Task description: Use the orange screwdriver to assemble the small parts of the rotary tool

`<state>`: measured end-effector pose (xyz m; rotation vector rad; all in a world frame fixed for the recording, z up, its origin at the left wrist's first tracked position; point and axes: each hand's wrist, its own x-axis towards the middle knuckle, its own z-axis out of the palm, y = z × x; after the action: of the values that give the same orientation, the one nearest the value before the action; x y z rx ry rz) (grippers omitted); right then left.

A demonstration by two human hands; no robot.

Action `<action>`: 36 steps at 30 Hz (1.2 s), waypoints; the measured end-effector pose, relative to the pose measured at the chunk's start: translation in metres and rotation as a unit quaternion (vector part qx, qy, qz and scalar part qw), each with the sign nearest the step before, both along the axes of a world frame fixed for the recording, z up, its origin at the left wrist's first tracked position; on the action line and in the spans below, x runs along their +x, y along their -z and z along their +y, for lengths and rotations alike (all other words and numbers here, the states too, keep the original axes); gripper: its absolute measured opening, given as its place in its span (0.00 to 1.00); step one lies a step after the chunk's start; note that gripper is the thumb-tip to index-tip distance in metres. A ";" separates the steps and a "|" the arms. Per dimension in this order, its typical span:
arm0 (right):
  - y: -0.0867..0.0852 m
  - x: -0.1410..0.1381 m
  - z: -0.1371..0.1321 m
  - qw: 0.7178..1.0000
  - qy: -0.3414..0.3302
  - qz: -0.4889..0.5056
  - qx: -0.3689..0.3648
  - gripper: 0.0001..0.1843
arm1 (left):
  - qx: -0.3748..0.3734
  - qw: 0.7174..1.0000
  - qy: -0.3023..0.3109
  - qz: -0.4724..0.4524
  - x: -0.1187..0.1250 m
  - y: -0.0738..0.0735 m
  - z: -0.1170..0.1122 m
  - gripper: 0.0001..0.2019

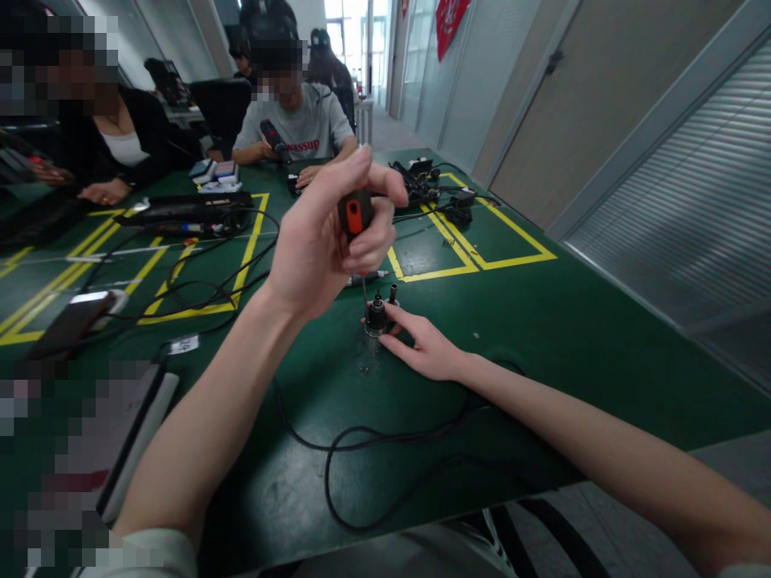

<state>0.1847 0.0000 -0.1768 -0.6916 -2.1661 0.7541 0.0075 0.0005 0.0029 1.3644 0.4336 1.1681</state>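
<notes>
- Gripping a red-and-black screwdriver (356, 215), the left hand (319, 241) wraps its handle; the shaft points down beside a small black part (377, 317);
- holding that part between thumb and fingers, the right hand (425, 345) comes from its right side;
- the part stands upright on the green table (542, 337), beyond a looped cable (326, 475)

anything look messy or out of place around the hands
Mildly, yes. A few tiny specks lie like stray debris on the green table, just in front of the small black part that the right hand holds; too small to identify. A slack black cable also loops untidily near the table's front edge. Nothing looks clearly damaged.
</notes>
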 end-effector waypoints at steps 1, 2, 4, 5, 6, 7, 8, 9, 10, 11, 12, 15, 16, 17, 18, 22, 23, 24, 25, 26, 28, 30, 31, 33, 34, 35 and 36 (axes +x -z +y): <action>0.001 0.000 0.000 1.000 0.004 -0.001 0.006 0.29 | -0.003 1.000 0.000 0.009 0.000 0.000 0.000 0.24; 0.001 0.000 0.000 1.000 0.009 0.000 0.014 0.29 | -0.004 1.000 0.000 0.011 0.000 0.000 0.000 0.25; 0.002 0.000 0.000 0.999 0.022 0.005 0.039 0.28 | -0.002 1.000 -0.004 0.010 0.000 0.000 0.000 0.27; 0.002 0.000 0.000 0.998 0.028 0.011 0.054 0.27 | 0.001 1.000 -0.006 0.007 0.001 0.000 0.000 0.28; 0.001 0.001 0.000 0.997 0.033 0.017 0.071 0.26 | 0.003 1.000 -0.006 0.004 0.001 0.001 0.000 0.29; 0.000 0.002 -0.001 0.995 0.035 0.024 0.088 0.25 | 0.003 1.000 -0.004 0.003 0.002 0.001 0.000 0.29; -0.003 0.003 -0.001 0.993 0.039 0.031 0.103 0.24 | 0.001 1.000 -0.001 0.004 0.002 0.000 0.000 0.30; -0.005 0.004 -0.001 0.991 0.044 0.036 0.118 0.23 | -0.001 1.000 0.002 0.005 0.003 0.000 -0.001 0.30; -0.008 0.005 -0.001 0.989 0.052 0.039 0.131 0.22 | -0.003 1.000 0.006 0.005 0.004 0.000 -0.001 0.31; -0.011 0.006 -0.001 0.987 0.068 0.037 0.141 0.22 | -0.005 1.000 0.008 0.005 0.004 -0.001 -0.002 0.31; -0.014 0.007 0.000 0.983 0.084 0.032 0.158 0.22 | -0.006 1.000 0.010 0.003 0.005 -0.001 -0.002 0.31; -0.018 0.009 0.003 0.969 0.117 -0.002 0.217 0.27 | -0.012 1.000 0.010 -0.004 0.004 -0.001 -0.001 0.31; -0.018 0.009 0.004 0.965 0.122 -0.012 0.231 0.29 | -0.014 1.000 0.008 -0.007 0.004 -0.001 -0.001 0.31; -0.017 0.009 0.005 0.963 0.124 -0.020 0.239 0.31 | -0.015 1.000 0.007 -0.010 0.004 0.000 0.000 0.30; -0.016 0.010 0.006 0.962 0.126 -0.026 0.242 0.31 | -0.014 1.000 0.008 -0.014 0.003 0.000 0.000 0.30; -0.011 0.010 0.008 0.965 0.121 -0.044 0.227 0.30 | -0.010 1.000 0.013 -0.013 0.003 0.000 0.000 0.29; -0.011 0.010 0.008 0.967 0.120 -0.046 0.222 0.30 | -0.012 1.000 0.012 -0.008 0.003 0.000 0.000 0.30; -0.011 0.010 0.007 0.968 0.118 -0.047 0.218 0.31 | -0.013 1.000 0.009 -0.004 0.003 -0.001 0.000 0.30; -0.012 0.010 0.007 0.968 0.117 -0.047 0.217 0.30 | -0.015 1.000 0.006 0.000 0.003 -0.001 0.000 0.31; -0.013 0.010 0.006 0.968 0.117 -0.047 0.217 0.30 | -0.016 1.000 0.003 0.001 0.004 -0.001 -0.001 0.32; -0.015 0.010 0.006 0.967 0.122 -0.044 0.218 0.27 | -0.017 1.000 -0.002 -0.001 0.004 -0.002 -0.001 0.32; -0.016 0.010 0.005 0.968 0.129 -0.039 0.211 0.25 | -0.017 1.000 -0.006 -0.006 0.005 -0.001 -0.001 0.32; -0.016 0.010 0.005 0.970 0.131 -0.035 0.203 0.24 | -0.017 1.000 -0.007 -0.008 0.005 -0.001 -0.001 0.32; -0.016 0.010 0.005 0.973 0.134 -0.030 0.187 0.23 | -0.016 1.000 -0.007 -0.012 0.005 -0.001 -0.001 0.32; -0.016 0.010 0.006 0.974 0.134 -0.029 0.183 0.23 | -0.016 1.000 -0.006 -0.012 0.006 -0.002 -0.002 0.32; -0.016 0.010 0.006 0.974 0.135 -0.028 0.181 0.23 | -0.015 1.000 -0.006 -0.012 0.006 -0.002 -0.002 0.32; -0.016 0.010 0.007 0.974 0.136 -0.027 0.181 0.23 | -0.015 1.000 -0.007 -0.012 0.006 -0.002 -0.002 0.32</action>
<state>0.1943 0.0066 -0.1608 -0.7969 -2.1216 0.1900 0.0135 -0.0013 0.0049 1.3218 0.4424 1.1831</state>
